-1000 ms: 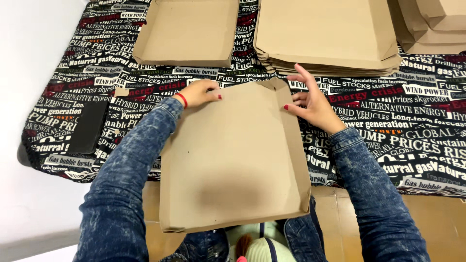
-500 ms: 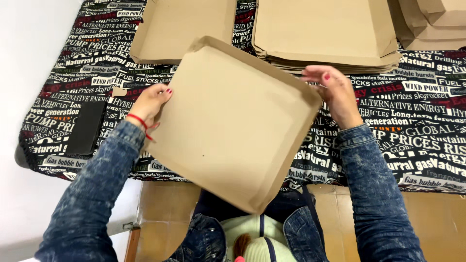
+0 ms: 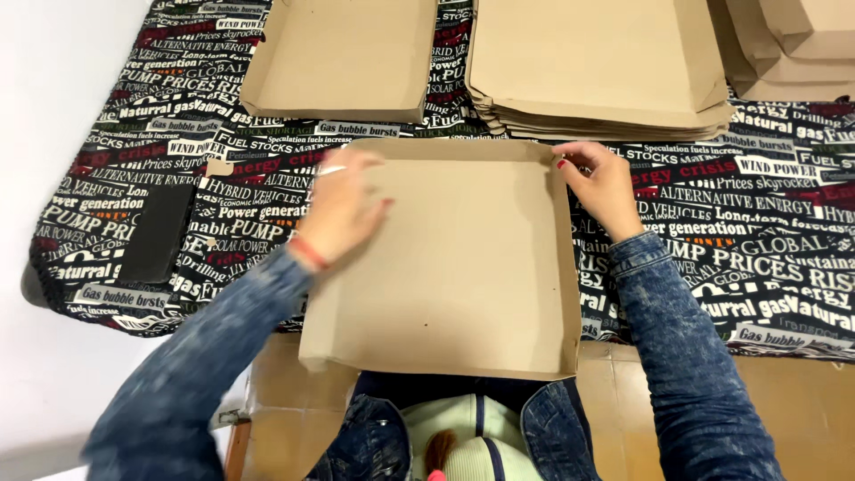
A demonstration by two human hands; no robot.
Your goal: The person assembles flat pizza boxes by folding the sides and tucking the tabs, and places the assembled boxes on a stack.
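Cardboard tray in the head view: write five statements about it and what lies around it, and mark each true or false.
1. The cardboard tray lies open side up in front of the person. True.
2. The left hand rests inside the tray near its far left corner. True.
3. The right hand lies flat in the middle of the tray. False: its fingers are at the far right corner.
4. A stack of flat cardboard sheets lies beyond the tray. True.
5. The tablecloth is plain white. False: it is black, covered with printed lettering.
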